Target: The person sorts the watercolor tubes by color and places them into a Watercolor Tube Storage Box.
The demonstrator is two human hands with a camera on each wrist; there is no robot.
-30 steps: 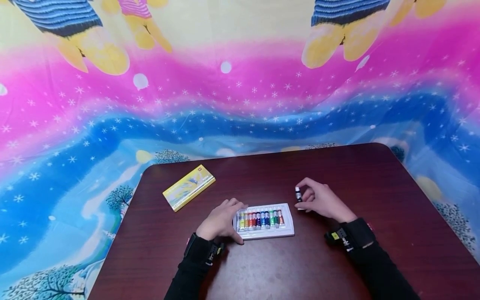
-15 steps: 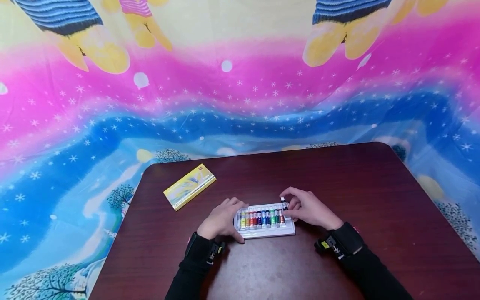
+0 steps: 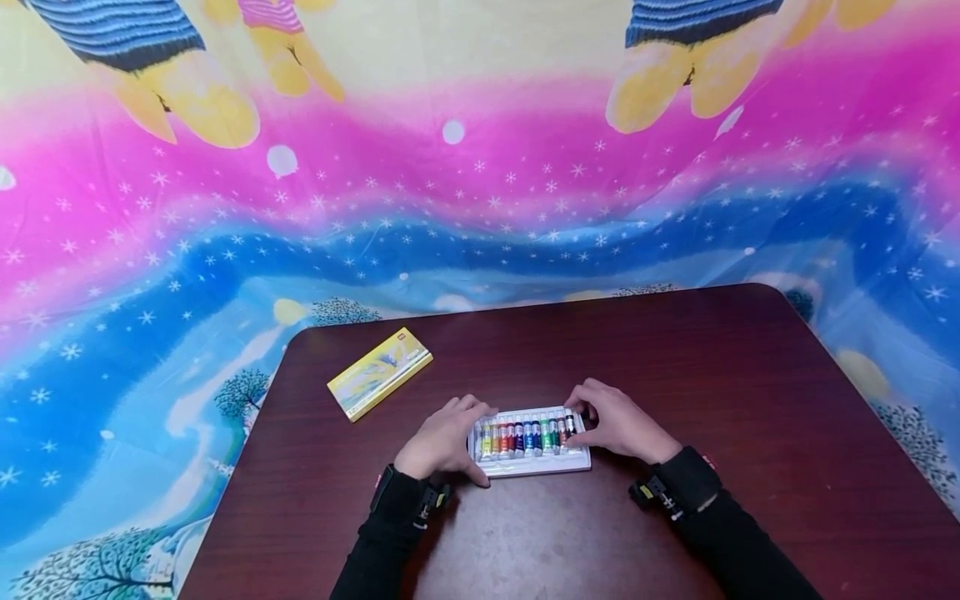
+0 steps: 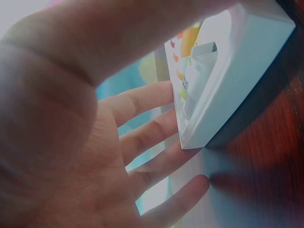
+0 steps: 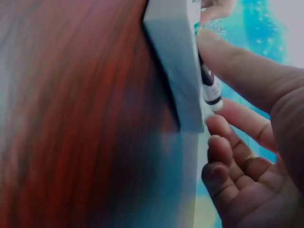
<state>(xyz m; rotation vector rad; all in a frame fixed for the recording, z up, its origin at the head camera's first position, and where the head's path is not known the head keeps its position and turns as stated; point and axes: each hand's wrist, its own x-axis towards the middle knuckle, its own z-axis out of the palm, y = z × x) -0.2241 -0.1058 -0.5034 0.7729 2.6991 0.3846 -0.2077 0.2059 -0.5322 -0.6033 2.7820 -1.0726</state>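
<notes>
The white plastic tray (image 3: pixel 536 470) lies flat on the table, holding a row of small paint tubes (image 3: pixel 525 437) with white caps, from yellow at the left to brown and black at the right. My left hand (image 3: pixel 442 442) grips its left end, thumb at the near edge and fingers at the far edge. At the right end, my right hand (image 3: pixel 622 425) pinches a black-labelled paint tube (image 5: pixel 209 85) lengthwise between thumb and index finger. That tube lies in the row, beside the brown one. The other fingers of this hand are curled beyond the tray's end.
A yellow cardboard box (image 3: pixel 380 375) with a printed picture lies slantwise at the back left of the dark red-brown table (image 3: pixel 510 550). A colourful printed cloth (image 3: pixel 480 192) hangs behind the table and along its sides.
My right hand has carried the black paint tube leftward from the table beside the tray and lowered it into the row's right end. My left hand stays on the tray.
</notes>
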